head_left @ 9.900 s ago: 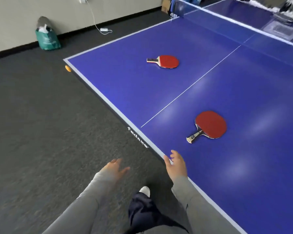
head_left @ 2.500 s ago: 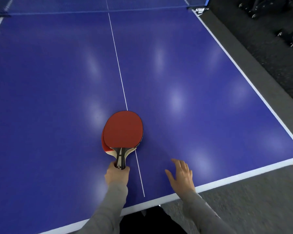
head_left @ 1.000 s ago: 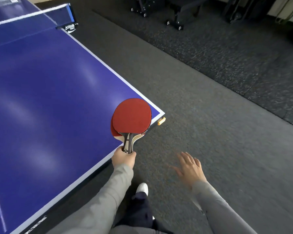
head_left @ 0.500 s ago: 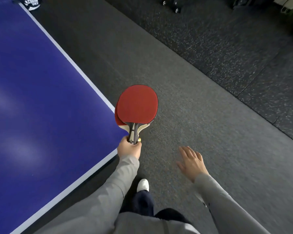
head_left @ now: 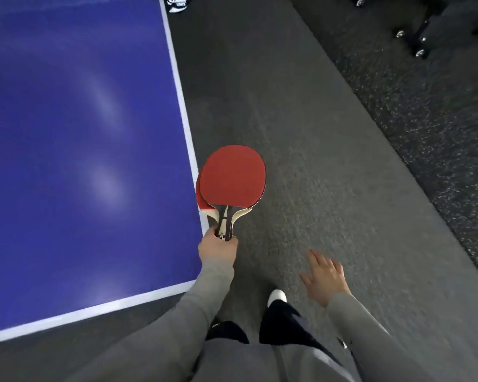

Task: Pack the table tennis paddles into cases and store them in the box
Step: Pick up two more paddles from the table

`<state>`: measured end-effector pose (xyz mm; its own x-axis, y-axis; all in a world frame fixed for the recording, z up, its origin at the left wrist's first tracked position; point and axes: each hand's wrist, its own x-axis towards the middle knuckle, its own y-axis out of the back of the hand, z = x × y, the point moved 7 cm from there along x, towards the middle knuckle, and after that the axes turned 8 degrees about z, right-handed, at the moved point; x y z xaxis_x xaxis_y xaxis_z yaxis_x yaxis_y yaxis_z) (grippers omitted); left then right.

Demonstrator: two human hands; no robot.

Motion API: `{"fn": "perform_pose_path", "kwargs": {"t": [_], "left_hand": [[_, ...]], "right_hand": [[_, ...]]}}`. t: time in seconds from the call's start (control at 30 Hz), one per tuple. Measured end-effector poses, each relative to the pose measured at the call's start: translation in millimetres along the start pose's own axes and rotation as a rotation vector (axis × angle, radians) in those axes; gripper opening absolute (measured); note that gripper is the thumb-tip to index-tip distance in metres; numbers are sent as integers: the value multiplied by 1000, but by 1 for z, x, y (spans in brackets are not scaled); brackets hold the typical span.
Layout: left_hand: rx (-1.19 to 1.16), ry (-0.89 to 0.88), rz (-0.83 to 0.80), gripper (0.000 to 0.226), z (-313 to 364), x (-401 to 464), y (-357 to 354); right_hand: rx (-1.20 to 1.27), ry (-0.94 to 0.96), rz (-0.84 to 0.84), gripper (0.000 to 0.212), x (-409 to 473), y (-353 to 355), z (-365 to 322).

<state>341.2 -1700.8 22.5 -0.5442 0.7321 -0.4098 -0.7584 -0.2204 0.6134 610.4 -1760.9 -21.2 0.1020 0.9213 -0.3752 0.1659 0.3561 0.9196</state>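
Observation:
My left hand grips the handles of two red table tennis paddles stacked one on the other, blades pointing away from me. The lower paddle peeks out at the left edge of the upper one. They hang over the grey floor just beyond the table's right edge. My right hand is out in front of me over the floor, fingers spread, holding nothing. No case or box is in view.
The blue table tennis table fills the left, its white-edged corner near my left arm. Grey carpet floor runs ahead. Black wheeled equipment stands at the far right. My white shoe shows below.
I have turned and walked past the table's corner. The paddles stay in my left hand, now beside the table's right edge over the floor. My right hand still swings free.

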Motion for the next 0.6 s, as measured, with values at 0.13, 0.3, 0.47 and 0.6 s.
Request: {"fn": "perform_pose_path", "kwargs": {"t": [0.13, 0.3, 0.47, 0.6], "left_hand": [[-65, 112, 106, 23, 18, 2, -14], [-98, 191, 211, 13, 43, 20, -20], [-100, 218, 246, 7, 75, 58, -35], [-107, 222, 263, 13, 107, 106, -53]], "right_hand": [[-94, 170, -37, 64, 58, 26, 8], [-115, 283, -48, 62, 124, 57, 14], [-132, 350, -87, 63, 191, 75, 4], [-152, 381, -96, 62, 253, 91, -15]]}}
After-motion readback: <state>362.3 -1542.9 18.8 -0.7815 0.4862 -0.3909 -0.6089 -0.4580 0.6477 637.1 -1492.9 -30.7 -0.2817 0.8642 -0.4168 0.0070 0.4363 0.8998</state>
